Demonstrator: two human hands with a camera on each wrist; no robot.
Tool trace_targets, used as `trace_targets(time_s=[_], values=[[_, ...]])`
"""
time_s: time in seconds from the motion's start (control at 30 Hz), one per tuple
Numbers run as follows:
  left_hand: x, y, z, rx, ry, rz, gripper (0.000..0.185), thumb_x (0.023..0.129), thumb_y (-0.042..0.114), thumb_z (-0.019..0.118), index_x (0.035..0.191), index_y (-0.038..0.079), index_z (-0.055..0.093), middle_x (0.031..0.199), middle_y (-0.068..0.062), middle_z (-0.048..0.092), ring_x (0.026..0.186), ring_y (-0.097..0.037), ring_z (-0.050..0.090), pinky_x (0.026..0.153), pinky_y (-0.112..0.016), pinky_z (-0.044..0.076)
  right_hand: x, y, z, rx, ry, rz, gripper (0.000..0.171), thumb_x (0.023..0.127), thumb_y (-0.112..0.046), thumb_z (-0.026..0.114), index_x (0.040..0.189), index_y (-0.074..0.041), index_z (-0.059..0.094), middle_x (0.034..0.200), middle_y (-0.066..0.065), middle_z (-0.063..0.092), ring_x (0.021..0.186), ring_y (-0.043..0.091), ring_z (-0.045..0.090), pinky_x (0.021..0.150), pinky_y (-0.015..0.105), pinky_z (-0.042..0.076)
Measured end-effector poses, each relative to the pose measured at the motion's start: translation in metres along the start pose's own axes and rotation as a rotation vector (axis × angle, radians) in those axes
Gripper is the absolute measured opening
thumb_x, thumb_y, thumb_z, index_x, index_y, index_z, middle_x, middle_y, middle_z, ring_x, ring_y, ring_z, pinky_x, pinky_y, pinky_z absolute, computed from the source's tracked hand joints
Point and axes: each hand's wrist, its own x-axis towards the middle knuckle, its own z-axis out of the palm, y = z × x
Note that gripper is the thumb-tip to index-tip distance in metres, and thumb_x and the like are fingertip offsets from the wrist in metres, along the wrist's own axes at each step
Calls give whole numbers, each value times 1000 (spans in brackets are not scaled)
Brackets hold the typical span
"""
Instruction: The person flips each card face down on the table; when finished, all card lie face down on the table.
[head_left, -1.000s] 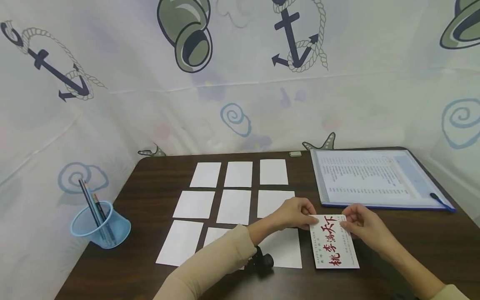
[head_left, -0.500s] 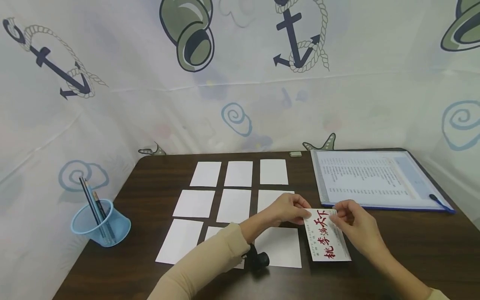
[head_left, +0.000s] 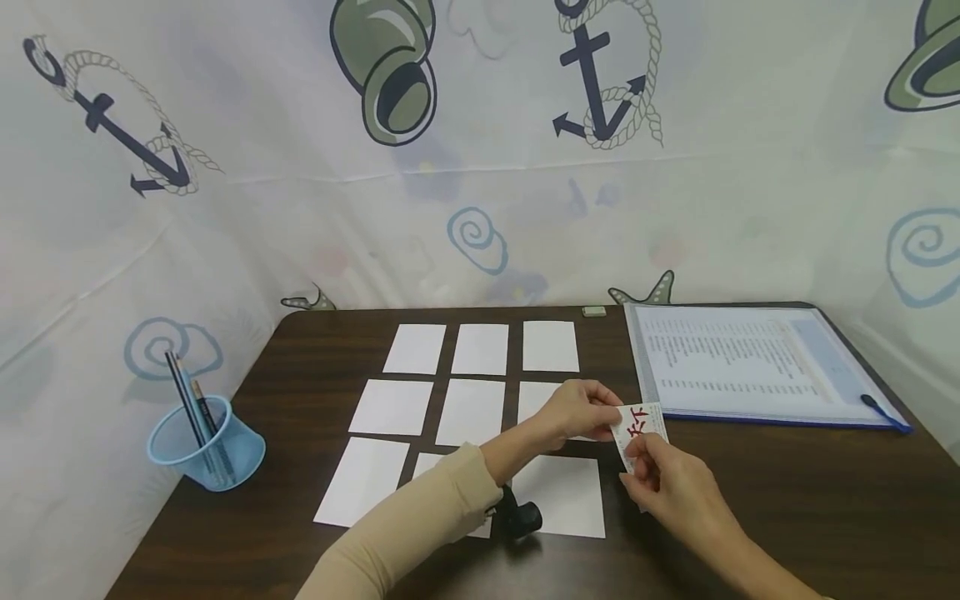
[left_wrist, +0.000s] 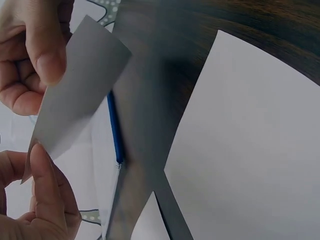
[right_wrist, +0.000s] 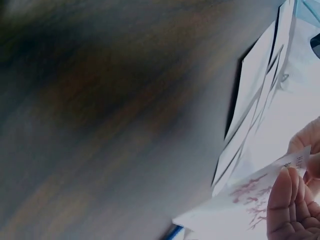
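We recorded a greeting card (head_left: 640, 427) with red brush characters lifted off the table (head_left: 787, 483), tilted up on edge between both hands, just right of the grid of blank cards. Only its upper portion showed in the head view; the rest was hidden behind the right hand. The left hand (head_left: 581, 410) pinched the card's left edge, fingers curled round it. The right hand (head_left: 671, 483) gripped the card's near side from below, thumb over the printed face. In the left wrist view the card's plain back (left_wrist: 75, 95) appeared grey, held by fingertips (left_wrist: 47, 50) at its top and bottom edges. In the right wrist view the red print (right_wrist: 250, 192) faced the camera, a fingertip (right_wrist: 285, 205) pressed on it; the rest of that view was blurred.

Directly beneath and left of the card lay white blank cards (head_left: 468, 412) in three rows on the dark wood-grain table, the nearest one (head_left: 564, 496) just beside the right hand. A small black device (head_left: 522, 518) sat under the left wrist, at the cuff of the beige sleeve (head_left: 420, 521).

To the right, well apart from the hands, lay a blue-edged document folder (head_left: 742, 362) with a printed sheet, and a blue pen (head_left: 885, 411) at its near right corner. A small pale eraser-like object (head_left: 593, 312) lay at the table's far edge. At far left stood a blue pen cup (head_left: 206, 450) holding pencils (head_left: 187, 404). A nautical-print cloth (head_left: 480, 167) with anchors enclosed the table.
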Motion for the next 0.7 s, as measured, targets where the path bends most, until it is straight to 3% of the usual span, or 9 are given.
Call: trace_targets(time_s=[0.13, 0.3, 0.5, 0.7], values=[[-1, 2, 3, -41, 12, 29, 13, 84, 5, 65, 95, -1, 66, 78, -5, 67, 61, -10, 63, 61, -27, 57, 1, -1, -8, -66, 37, -40, 34, 61, 9, 77, 83, -10, 59, 66, -15, 46, 56, -8, 39, 47, 11, 36], [-6, 1, 5, -119, 38, 98, 25, 84, 19, 70, 101, 2, 65, 84, -5, 68, 72, -14, 68, 66, -29, 57, 6, 6, -20, -67, 102, -64, 32, 63, 13, 76, 84, -6, 62, 66, -12, 49, 57, -6, 40, 48, 8, 34], [-12, -15, 6, -72, 163, 180, 29, 82, 13, 72, 108, 3, 63, 96, -6, 65, 79, -12, 67, 67, -25, 56, 11, 23, -29, 18, 186, 66, 26, 68, 14, 74, 86, -1, 63, 68, -3, 56, 58, -4, 45, 49, 8, 37], [-14, -36, 11, -119, 239, 174, 33, 79, 5, 73, 110, 4, 61, 101, -9, 64, 79, -9, 64, 68, -25, 56, 14, 37, -31, 75, 211, 259, 18, 75, 6, 72, 91, -1, 65, 70, 2, 60, 57, -5, 48, 50, 9, 40]])
